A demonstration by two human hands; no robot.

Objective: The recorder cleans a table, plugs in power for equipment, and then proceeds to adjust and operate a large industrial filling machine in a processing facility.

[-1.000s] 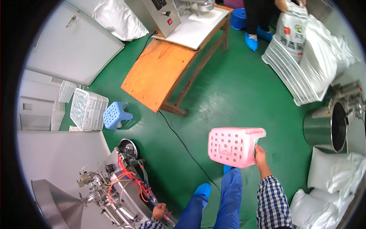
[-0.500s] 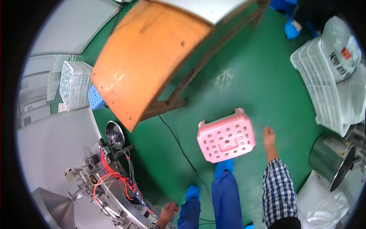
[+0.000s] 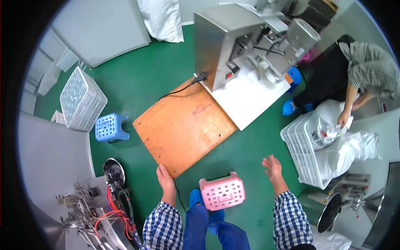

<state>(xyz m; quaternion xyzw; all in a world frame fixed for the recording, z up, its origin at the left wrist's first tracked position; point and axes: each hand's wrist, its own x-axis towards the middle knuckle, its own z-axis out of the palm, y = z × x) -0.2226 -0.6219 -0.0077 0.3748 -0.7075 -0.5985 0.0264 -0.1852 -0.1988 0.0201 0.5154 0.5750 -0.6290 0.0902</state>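
My left hand (image 3: 166,183) is at the near left corner of an orange-brown wooden tabletop (image 3: 187,129). Its visible fingers point forward along the edge; whether they press on the wood I cannot tell. Out to the right, over the green floor, my right hand (image 3: 273,168) has its fingers apart and holds nothing. Between my arms a pink plastic stool (image 3: 223,192) with a holed seat stands just ahead of my blue-covered feet.
A steel machine (image 3: 227,37) stands on the table's white board (image 3: 246,100). Left are a blue stool (image 3: 111,127), a white crate (image 3: 83,100) and hose-covered equipment (image 3: 110,221). Right, a co-worker (image 3: 368,66) handles a bag above a white basket (image 3: 304,154); a steel drum (image 3: 321,206) stands nearer.
The view has shifted, bringing the machine and co-worker into sight. My left hand has come forward from the lower edge to the table corner. My right hand's fingers are now more spread.
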